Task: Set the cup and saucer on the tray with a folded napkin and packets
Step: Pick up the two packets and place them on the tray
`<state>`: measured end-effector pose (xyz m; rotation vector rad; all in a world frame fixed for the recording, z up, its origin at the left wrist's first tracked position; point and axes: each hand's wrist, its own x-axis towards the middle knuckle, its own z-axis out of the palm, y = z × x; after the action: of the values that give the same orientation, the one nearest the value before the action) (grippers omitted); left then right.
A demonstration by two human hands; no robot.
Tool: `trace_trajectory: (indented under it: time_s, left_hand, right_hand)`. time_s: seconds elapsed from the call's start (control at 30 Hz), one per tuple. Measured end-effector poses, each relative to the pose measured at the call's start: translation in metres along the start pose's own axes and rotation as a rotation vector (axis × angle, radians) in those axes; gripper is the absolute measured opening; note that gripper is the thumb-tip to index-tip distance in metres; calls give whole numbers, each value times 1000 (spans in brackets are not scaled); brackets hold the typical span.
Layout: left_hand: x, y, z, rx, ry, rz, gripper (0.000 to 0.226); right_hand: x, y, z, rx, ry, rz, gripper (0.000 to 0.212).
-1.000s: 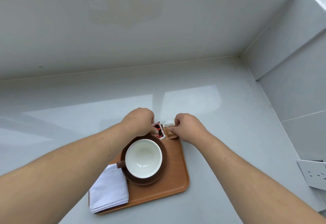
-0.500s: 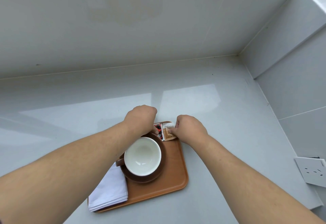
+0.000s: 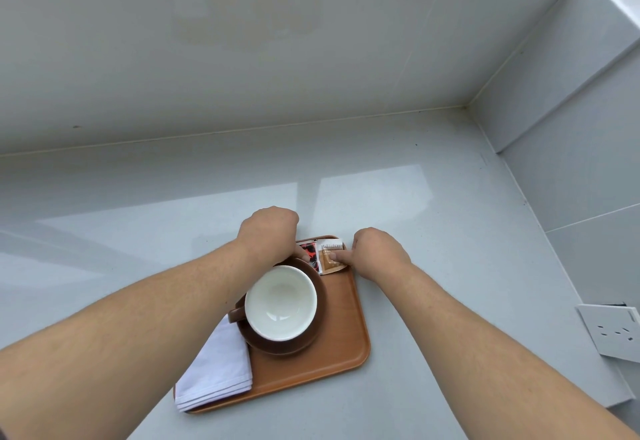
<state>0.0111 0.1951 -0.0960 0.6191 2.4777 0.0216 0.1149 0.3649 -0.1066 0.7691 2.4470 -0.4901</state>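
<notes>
An orange-brown tray [image 3: 332,356] lies on the grey counter. On it a brown cup with a white inside [image 3: 281,303] stands on a dark brown saucer [image 3: 313,330]. A folded white napkin [image 3: 216,372] lies at the tray's near left corner. Two packets lie side by side at the far edge: a red-and-black packet [image 3: 309,254] and a brown packet [image 3: 330,256]. My left hand [image 3: 268,235] is curled over the red-and-black packet, fingertips on it. My right hand [image 3: 375,252] presses a fingertip on the brown packet.
The grey counter [image 3: 450,232] meets a tiled wall at the back and a tiled side wall on the right. A white wall socket [image 3: 611,334] sits low on the right wall, near the counter's front edge.
Both packets have settled flat on the tray's far edge, with my hands still on them. The view has shifted slightly.
</notes>
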Motion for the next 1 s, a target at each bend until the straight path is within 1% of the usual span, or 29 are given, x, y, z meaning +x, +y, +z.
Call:
trace_trajectory:
  time_s: [0.17,0.3,0.53,0.73,0.83,0.9,1.0]
  left_hand:
    - [1,-2,1,-27,-13,-13,57]
    - [1,-5,3,-64,-21,-36,57]
    - [2,-4,5,-52,5,-51,56]
    - [1,-4,8,-35,47,-31,57]
    - [-3,-6,7,-29,101,-7,55]
    - [-8,-7,5,-58,147,13,52]
    - [-18,-7,-6,-109,221,69,45]
  right_hand:
    - [5,1,1,30,-40,-51,51]
    - [5,4,-3,80,-69,-81,53]
    - [4,2,5,23,13,-68,46]
    - [2,1,6,16,8,-64,43]
    - [-3,0,4,-15,10,-60,43]
    - [-12,-2,2,-69,109,-94,47]
    - [-25,-10,-5,-40,378,-280,49]
